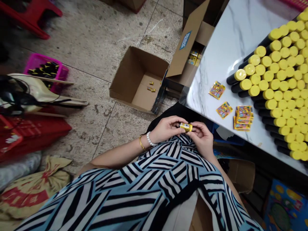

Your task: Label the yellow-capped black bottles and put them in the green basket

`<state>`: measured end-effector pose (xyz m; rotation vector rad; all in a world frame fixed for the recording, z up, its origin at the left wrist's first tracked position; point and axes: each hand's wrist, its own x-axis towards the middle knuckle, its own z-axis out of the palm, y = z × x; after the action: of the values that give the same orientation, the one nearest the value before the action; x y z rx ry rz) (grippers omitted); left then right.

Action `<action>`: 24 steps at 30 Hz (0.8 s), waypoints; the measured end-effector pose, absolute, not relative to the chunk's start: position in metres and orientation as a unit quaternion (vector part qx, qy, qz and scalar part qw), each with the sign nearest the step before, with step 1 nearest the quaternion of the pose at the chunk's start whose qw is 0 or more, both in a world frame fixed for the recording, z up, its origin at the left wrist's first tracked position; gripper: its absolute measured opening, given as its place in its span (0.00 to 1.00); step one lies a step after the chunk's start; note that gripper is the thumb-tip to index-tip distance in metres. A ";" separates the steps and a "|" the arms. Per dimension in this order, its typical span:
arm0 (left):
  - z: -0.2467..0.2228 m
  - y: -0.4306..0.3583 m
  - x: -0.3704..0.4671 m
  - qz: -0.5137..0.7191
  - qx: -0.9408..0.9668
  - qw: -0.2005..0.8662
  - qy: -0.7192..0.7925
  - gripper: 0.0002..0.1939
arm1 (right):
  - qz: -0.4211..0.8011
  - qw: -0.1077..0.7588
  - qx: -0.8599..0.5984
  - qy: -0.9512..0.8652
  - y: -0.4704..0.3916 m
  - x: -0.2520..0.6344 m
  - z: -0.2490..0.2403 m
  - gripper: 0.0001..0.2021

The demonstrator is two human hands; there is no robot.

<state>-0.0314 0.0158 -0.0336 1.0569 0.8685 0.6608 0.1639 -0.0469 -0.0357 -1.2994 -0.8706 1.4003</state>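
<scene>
Between my two hands, close in front of my striped top, is a small yellow cylinder (186,127) with a printed label. It lies roughly sideways. The fingers and thumb of my left hand (167,129) pinch its left end. My right hand (203,137) closes on the other end with thumb and fingertips. To the right on the marble-patterned table (204,106) lie a loose printed packet (217,90), a second packet (224,110) and a small stack of packets (243,118).
Many black tubes with yellow caps (274,67) stand packed on the table. An open cardboard box (127,73) on the floor holds several small yellow cylinders (151,89). Another open carton (181,57) stands beside the table. At left are a pink basket (61,77) and a red stool (31,14).
</scene>
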 end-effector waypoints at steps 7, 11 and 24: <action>-0.029 0.016 -0.033 0.312 0.462 0.731 0.392 0.18 | 0.576 0.502 -0.540 -0.353 -0.049 0.164 -0.032 0.17; -0.025 0.016 -0.032 0.321 0.453 0.737 0.387 0.18 | 0.564 0.500 -0.537 -0.378 -0.048 0.164 -0.029 0.17; -0.035 0.010 -0.024 0.360 0.618 0.598 0.362 0.12 | 0.568 0.500 -0.566 -0.329 -0.049 0.154 -0.025 0.16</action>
<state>-0.0237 0.0098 -0.0348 1.4328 0.8397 0.8346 0.1544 -0.0490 -0.0251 -1.3679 -0.7947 1.3741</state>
